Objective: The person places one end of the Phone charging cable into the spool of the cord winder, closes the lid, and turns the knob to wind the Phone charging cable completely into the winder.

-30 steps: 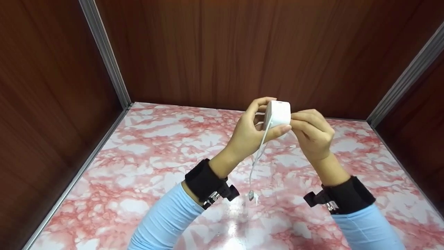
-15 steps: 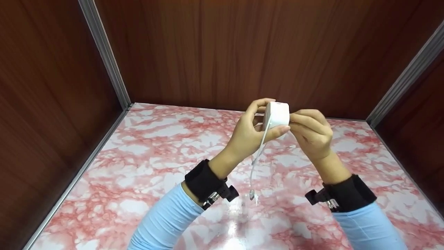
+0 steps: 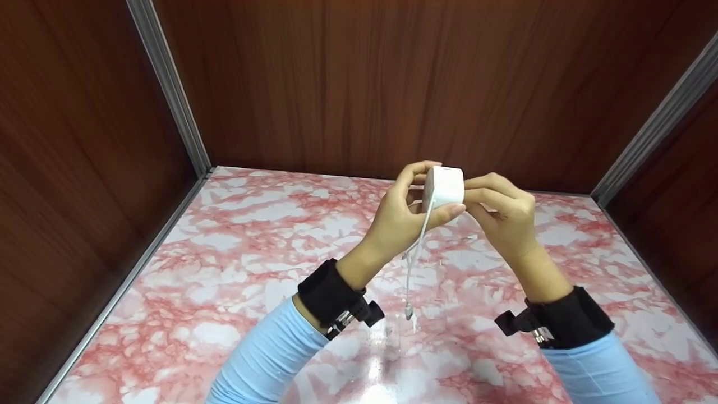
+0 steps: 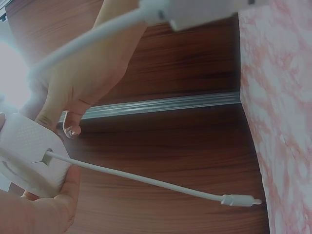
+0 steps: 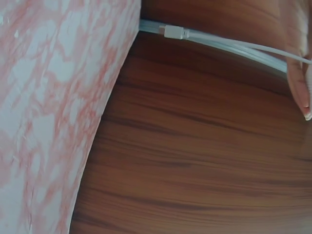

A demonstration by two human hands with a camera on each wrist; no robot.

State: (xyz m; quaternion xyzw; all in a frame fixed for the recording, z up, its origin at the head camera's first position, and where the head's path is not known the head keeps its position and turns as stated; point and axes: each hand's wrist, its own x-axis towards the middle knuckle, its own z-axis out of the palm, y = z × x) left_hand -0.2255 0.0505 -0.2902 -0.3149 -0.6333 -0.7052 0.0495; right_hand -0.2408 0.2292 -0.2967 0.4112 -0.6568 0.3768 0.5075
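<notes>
Left hand (image 3: 397, 217): clamped on the white box (image 3: 449, 185), index over its top left edge, thumb along the bottom. Box is in mid-air above the desk (image 3: 224, 292), between the hands. White cable (image 3: 424, 227) drops from the box past the left thumb; its plug (image 3: 409, 311) hangs well below the left hand. Right hand (image 3: 507, 216): fingertips together against the box's right side. Can't tell if they pinch anything, the tips are hidden.

Handling, my guess: box light, rigid, smooth, a bit slippery. Hold it by opposite sides, as the left hand does. Cable thin and limp; take it by the plug body, don't tug or sharply bend it where it exits.

View differences: left wrist shows a patterned box face with a slot (image 4: 47, 157), a lead running out of it to a slim plug (image 4: 239, 200), plus a bigger plug (image 4: 195, 12) near the lens. Head view hides the slot. Right wrist gets a plug (image 5: 174, 32) side-on but crops most of the box. Can't match plugs across views.
</notes>
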